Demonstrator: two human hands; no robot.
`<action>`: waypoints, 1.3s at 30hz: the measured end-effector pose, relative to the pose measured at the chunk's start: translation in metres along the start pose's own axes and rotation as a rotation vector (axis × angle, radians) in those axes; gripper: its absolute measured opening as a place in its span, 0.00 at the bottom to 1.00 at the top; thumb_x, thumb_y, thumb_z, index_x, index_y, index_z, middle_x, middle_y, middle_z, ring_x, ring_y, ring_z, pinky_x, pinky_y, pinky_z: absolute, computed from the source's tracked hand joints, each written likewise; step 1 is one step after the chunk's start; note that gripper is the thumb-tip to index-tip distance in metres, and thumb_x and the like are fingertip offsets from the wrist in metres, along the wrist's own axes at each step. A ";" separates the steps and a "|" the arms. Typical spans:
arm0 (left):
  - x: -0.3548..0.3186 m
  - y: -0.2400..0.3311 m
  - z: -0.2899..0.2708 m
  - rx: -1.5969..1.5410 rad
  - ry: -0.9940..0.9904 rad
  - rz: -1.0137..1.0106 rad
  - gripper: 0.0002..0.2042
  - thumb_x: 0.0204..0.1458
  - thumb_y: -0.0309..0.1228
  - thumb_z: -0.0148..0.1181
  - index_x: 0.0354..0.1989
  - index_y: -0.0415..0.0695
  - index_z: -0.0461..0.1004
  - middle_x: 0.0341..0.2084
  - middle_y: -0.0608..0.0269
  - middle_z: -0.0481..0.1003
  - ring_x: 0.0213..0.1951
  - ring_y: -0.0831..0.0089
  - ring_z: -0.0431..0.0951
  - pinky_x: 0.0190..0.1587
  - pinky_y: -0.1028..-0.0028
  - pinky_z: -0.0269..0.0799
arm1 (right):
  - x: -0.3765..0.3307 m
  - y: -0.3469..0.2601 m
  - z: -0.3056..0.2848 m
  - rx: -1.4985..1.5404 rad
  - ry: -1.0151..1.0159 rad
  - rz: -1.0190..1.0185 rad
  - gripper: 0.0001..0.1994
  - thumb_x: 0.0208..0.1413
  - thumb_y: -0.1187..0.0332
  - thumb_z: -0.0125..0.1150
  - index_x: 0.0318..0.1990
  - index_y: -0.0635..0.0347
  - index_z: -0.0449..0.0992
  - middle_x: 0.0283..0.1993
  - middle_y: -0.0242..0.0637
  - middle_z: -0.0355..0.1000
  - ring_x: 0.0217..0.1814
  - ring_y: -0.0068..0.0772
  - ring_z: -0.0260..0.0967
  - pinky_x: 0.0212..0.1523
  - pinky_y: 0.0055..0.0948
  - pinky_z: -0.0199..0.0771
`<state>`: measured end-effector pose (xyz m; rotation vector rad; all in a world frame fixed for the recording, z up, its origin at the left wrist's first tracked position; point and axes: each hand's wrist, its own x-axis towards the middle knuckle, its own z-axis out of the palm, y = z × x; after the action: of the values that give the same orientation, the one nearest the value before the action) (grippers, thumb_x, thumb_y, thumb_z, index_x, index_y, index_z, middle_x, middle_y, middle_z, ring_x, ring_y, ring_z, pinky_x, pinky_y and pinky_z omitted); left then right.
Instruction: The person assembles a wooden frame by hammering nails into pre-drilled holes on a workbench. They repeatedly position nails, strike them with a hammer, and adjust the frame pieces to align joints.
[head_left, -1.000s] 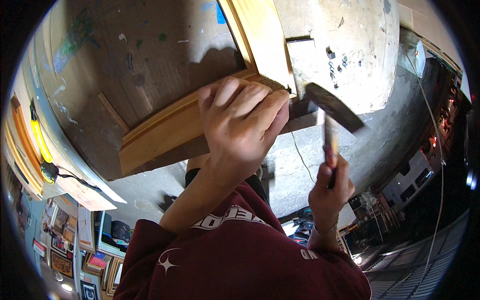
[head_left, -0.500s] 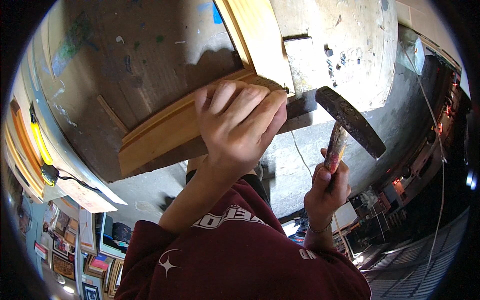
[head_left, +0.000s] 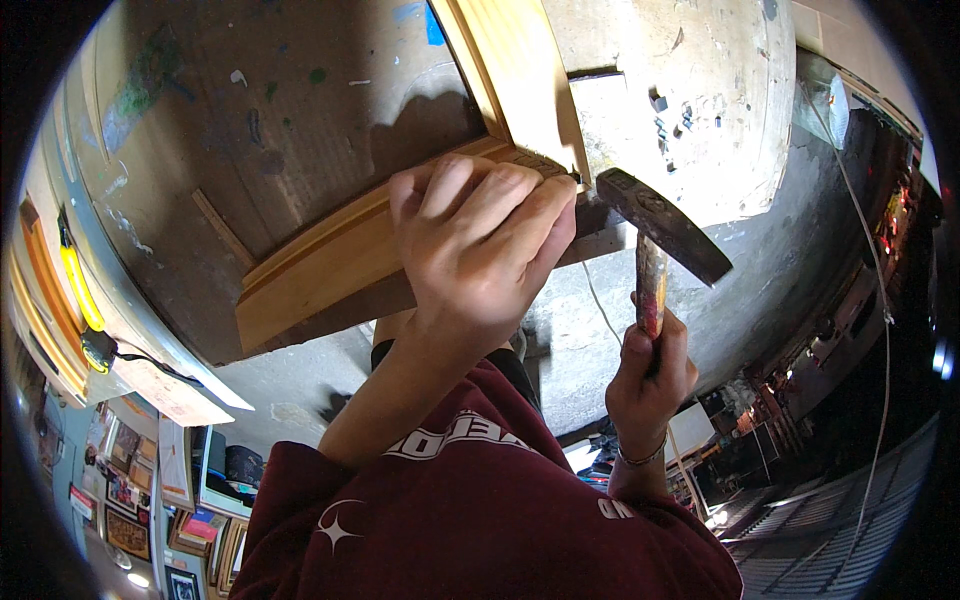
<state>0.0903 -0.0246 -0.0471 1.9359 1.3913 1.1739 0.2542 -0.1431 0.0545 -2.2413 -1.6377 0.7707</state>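
**Hammer head at the frame corner, left hand bracing the joint**

The left hand lies palm down over the corner of a wooden picture frame, fingers curled together and pointing toward one o'clock, their tips pressed at the mitred joint. Whether they pinch a nail there cannot be told; the knuckles hide the spot. The right hand sits at five o'clock from the left, fist wrapped tight around the reddish wooden handle of a hammer, a thin bracelet on its wrist. The handle rises toward twelve o'clock, and the dark steel head runs slantwise, its upper end just beside the left fingertips and the frame corner, at about three o'clock from them.

One frame rail runs from the joint toward eight o'clock, a second rail toward eleven o'clock, both pale, grooved moulding. They lie on a stained, paint-flecked workbench, beside a scuffed whitish slab at one o'clock. Below the bench edge shows a grey concrete floor. A maroon sleeve and shirt fill the six o'clock area. At eight o'clock, small framed pictures stand in a row, and a yellow tool lies at nine o'clock.
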 end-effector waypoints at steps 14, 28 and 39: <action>-0.003 0.002 -0.013 -0.132 0.158 -0.099 0.11 0.46 0.20 0.76 0.38 0.44 0.85 0.33 0.66 0.81 0.36 0.72 0.81 0.43 0.71 0.73 | -0.011 0.006 -0.001 -0.143 0.141 -0.108 0.17 0.75 0.61 0.50 0.48 0.70 0.74 0.26 0.36 0.72 0.21 0.19 0.64 0.21 0.23 0.62; 0.005 0.008 -0.010 -0.221 0.387 -0.232 0.10 0.46 0.16 0.74 0.37 0.40 0.84 0.32 0.59 0.80 0.34 0.69 0.81 0.36 0.73 0.75 | -0.029 0.006 0.009 0.279 0.338 0.065 0.20 0.76 0.57 0.48 0.45 0.70 0.71 0.30 0.36 0.72 0.22 0.20 0.64 0.22 0.21 0.64; 0.003 0.006 -0.008 -0.318 0.434 -0.311 0.10 0.46 0.16 0.73 0.37 0.39 0.83 0.32 0.60 0.81 0.35 0.68 0.80 0.38 0.74 0.75 | -0.001 0.006 0.016 -0.013 0.147 -0.168 0.12 0.74 0.62 0.50 0.43 0.63 0.70 0.26 0.39 0.68 0.19 0.32 0.63 0.21 0.33 0.62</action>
<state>0.0864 -0.0248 -0.0372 1.2401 1.5329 1.6020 0.2495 -0.1475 0.0387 -2.0815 -1.7357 0.5412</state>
